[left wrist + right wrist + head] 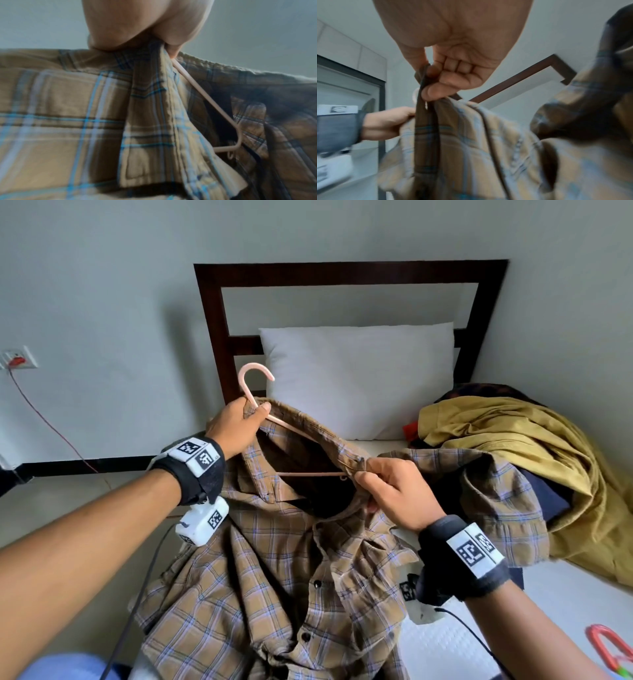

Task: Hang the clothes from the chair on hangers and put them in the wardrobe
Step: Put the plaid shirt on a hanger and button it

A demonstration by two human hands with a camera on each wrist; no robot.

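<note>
Both forearms reach up from the lower corners; left hand (236, 428) grips hanger (255, 385) neck and shirt (274, 577) collar, right hand (394, 494) pinches the collar mid-frame.

There are no words or numbers to read. The only signs are black-and-white square code marks on the wrist bands (476, 549), just beside the plaid shirt (274, 577).

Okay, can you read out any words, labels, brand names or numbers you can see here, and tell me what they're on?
No readable text anywhere.
Left wristband: black-and-white square code patterns only, no letters.
Right wristband: the same kind of code patterns, no letters.
Plaid shirt: no label or brand shows.
Pink hanger: no marking visible.
</note>
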